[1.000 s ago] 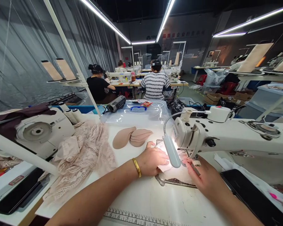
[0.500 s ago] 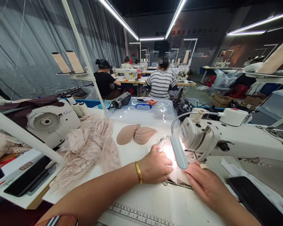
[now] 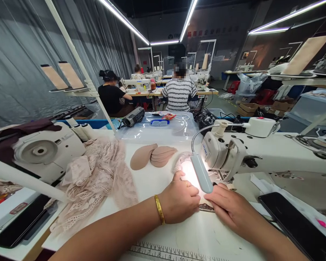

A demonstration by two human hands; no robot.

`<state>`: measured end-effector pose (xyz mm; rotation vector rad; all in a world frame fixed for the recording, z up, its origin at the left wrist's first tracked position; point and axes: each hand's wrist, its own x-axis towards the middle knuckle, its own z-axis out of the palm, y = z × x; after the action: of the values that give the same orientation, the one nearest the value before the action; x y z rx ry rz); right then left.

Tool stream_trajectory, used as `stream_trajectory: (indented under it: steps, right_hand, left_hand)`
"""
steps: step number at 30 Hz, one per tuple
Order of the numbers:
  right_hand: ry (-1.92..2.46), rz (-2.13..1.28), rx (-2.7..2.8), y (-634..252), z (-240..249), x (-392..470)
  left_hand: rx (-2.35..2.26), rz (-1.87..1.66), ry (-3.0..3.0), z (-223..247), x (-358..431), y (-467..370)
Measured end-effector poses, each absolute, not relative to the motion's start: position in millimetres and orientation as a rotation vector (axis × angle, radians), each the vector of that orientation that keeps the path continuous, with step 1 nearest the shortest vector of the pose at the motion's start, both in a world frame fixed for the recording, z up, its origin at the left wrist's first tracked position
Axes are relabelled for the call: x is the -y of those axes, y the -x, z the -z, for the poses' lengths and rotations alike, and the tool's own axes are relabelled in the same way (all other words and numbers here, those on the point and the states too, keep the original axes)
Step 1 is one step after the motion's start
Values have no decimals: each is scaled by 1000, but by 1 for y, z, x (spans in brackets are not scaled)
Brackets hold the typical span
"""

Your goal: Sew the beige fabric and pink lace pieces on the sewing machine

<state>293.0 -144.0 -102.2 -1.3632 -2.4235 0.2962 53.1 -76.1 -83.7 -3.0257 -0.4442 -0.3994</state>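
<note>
My left hand (image 3: 180, 198), with a gold bangle on its wrist, is closed on a pale pink lace-edged fabric piece (image 3: 182, 161) lying on the sewing table. Opposite it, by the front of the machine bed, my right hand (image 3: 229, 204) has its fingers pressed together at the near edge of this fabric; its fingertips are partly hidden. A grey lamp head (image 3: 202, 174) glares over the cloth and blocks part of it. Just beyond my right hand stands the white sewing machine (image 3: 222, 152); its needle area is mostly concealed.
Beige teardrop-shaped pads (image 3: 163, 156) lie beyond my left hand. Heaped lace (image 3: 97, 170) covers the table's left side. A black phone (image 3: 293, 221) lies at right, a printed ruler scale (image 3: 163, 252) in front. Behind are a clear plastic box (image 3: 157, 132) and seated people.
The camera view has turned slightly to the right. Both hands have drawn a little closer together, and more of the fabric's curved lace edge shows beyond my left hand.
</note>
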Motion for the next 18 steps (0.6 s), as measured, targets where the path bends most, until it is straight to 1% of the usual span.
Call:
stream_trajectory:
  steps: [5,13,18]
  right_hand:
    - [1394,-237,2329,-292,110,136]
    - [1572,-142,2262,-290,124,129]
    - [1517,-66,2268,-290,123,130]
  left_hand:
    - [514,401,2989,89,68,-61]
    - [657,325,3014,81,52,-66]
    - [788,304,2927,83,62,-68]
